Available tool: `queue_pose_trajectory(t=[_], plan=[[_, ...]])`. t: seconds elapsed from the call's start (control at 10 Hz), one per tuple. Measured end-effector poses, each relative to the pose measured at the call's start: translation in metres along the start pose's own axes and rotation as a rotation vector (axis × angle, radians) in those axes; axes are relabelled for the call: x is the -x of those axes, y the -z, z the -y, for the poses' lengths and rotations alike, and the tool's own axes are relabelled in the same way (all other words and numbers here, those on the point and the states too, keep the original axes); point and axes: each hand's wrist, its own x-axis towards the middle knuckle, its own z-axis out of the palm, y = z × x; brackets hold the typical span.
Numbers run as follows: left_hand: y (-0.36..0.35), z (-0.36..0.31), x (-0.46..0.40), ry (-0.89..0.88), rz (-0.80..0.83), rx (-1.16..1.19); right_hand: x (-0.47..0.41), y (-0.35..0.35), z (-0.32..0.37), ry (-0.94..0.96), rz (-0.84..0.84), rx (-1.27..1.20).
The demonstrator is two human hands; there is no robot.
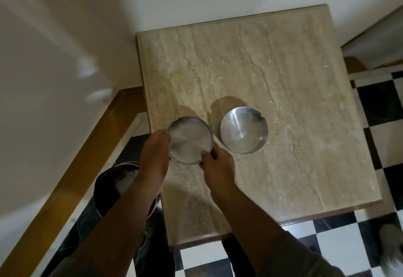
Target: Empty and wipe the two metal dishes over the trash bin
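Steel near dish [189, 140] sits at the marble table [283, 80] edge, left hand [155, 152] and right hand [218, 162] clamped on opposite rims; probably light, rigid, slick, so rim holds suit it; second dish [243, 130] alongside.

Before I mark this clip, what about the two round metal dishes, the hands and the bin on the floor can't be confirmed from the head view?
- Round metal dish held by both hands: motion blur hides any residue.
- Left hand and right hand: fingertips under the rim are hidden; no cloth visible.
- Dark round trash bin: the left forearm covers much of it, contents unclear.
- Second round metal dish on the marble table: glare masks its state.
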Motion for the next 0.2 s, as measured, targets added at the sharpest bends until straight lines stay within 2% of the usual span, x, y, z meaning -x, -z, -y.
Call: queue_pose_trajectory(t=[0.2], plan=[[0.013, -0.008, 0.033, -0.057, 0.016, -0.134, 0.025, 0.024, 0.034, -0.025, 0.077, 0.236]])
